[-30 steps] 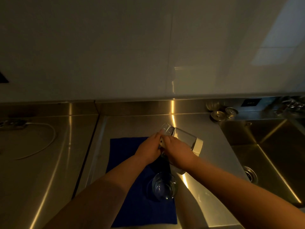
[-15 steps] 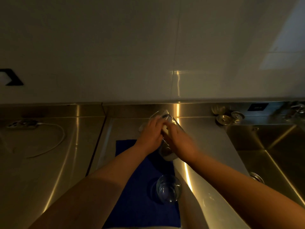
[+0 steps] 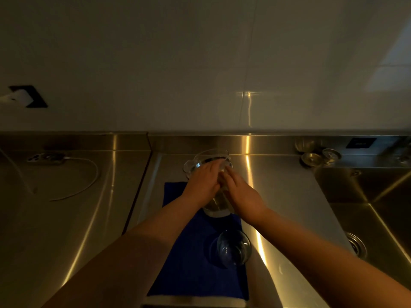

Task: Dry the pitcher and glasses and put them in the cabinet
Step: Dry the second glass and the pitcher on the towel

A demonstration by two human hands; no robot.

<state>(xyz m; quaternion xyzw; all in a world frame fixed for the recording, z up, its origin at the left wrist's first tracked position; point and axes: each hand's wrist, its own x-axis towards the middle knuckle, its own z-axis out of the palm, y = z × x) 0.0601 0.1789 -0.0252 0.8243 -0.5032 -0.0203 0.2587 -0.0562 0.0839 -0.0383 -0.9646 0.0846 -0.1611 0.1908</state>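
Note:
A clear glass pitcher (image 3: 201,160) with a white base stands upright at the far end of the blue towel (image 3: 195,272) on the steel counter. My left hand (image 3: 203,185) grips its left side near the rim. My right hand (image 3: 242,195) wraps its right side. The pitcher's middle is hidden behind both hands. One clear glass (image 3: 234,247) sits on the towel nearer to me, below the hands and apart from them.
A phone (image 3: 47,158) with a white cable (image 3: 89,174) lies at the back left of the counter. Small metal sink strainers (image 3: 311,158) sit at the back right. The sink basin (image 3: 378,210) with its drain (image 3: 357,244) opens on the right.
The pitcher went from lying tilted on its side in my hands to standing upright on the towel's far end. Both hands followed it away from me, and the view tipped down.

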